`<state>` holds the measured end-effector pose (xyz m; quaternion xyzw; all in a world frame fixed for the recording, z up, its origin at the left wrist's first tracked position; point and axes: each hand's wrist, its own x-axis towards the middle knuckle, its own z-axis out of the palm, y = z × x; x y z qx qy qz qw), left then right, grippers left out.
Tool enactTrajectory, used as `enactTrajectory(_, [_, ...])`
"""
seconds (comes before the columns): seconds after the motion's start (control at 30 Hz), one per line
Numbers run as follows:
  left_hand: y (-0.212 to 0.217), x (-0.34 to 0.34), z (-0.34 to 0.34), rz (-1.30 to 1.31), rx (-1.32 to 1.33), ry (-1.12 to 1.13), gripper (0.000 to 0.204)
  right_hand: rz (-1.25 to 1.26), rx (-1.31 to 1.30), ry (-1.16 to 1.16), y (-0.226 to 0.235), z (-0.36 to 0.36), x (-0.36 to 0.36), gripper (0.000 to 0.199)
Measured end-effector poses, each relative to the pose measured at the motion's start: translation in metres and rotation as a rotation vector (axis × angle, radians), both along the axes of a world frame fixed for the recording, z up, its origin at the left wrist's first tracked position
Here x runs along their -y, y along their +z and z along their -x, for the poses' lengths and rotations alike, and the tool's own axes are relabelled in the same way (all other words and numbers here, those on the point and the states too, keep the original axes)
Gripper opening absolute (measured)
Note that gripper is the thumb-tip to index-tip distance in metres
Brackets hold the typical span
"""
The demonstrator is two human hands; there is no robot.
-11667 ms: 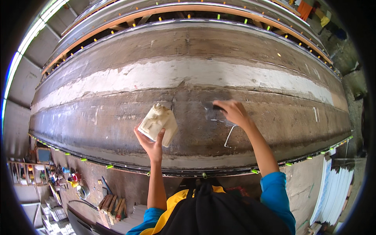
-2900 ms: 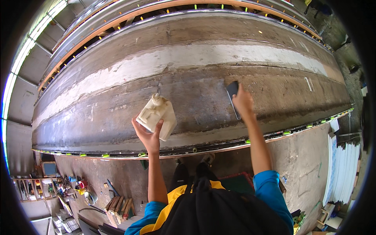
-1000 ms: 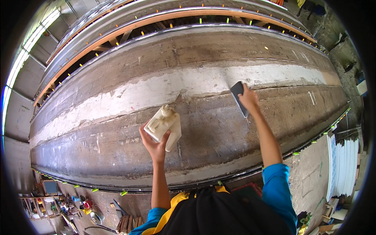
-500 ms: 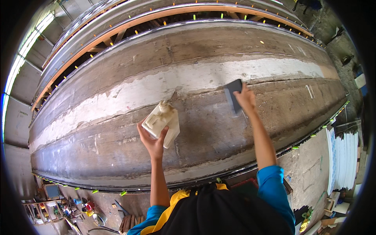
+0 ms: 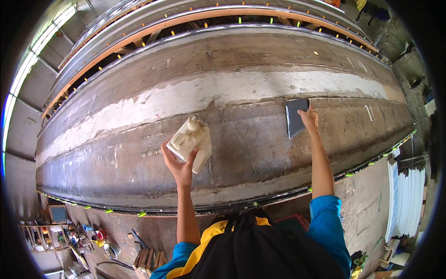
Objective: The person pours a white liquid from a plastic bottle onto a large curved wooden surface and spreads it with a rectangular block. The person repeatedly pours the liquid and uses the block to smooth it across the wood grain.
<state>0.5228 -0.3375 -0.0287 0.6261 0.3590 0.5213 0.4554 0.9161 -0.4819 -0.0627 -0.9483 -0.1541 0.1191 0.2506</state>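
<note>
head view: left hand [image 5: 179, 163] clamped on cream plastic jug [image 5: 190, 143]; right hand [image 5: 308, 118] closed on dark flat square pad [image 5: 296, 117], pressed against long grey-brown boat hull [image 5: 116, 153]

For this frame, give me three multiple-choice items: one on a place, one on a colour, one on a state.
1. Where is the dark flat rectangular scraper?
A. lying on the floor
B. pressed to the long grey curved hull surface, just below its pale filler band
C. tucked under the left arm

2. What colour is the plastic jug-shaped container?
A. cream-white
B. bright red
C. black

3. How is the container held?
A. standing on the floor
B. hanging from a hook
C. gripped in the raised left hand, tilted, its capped neck up

Answers:
1 B: the right hand holds the scraper flat against the hull at the band's lower edge.
2 A: its body shows cream-white against the grey hull.
3 C: the fingers wrap its lower end, with the neck pointing up toward the band.
</note>
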Motion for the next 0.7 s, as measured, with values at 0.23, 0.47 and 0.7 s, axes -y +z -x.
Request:
enactTrajectory(0.23, [0.003, 0.032, 0.017, -0.031, -0.004, 0.101, 0.061, -0.290, -0.088, 0.441, -0.021, 0.161, -0.029, 0.047])
enactTrajectory(0.47, [0.004, 0.072, 0.019, -0.094, -0.056, 0.112, 0.059, -0.203, 0.141, 0.331, -0.029, 0.155, 0.044, 0.056])
enactTrajectory(0.7, [0.016, 0.112, 0.005, -0.179, -0.065, 0.096, 0.059, -0.148, 0.134, 0.318, -0.008, 0.112, 0.079, 0.057])
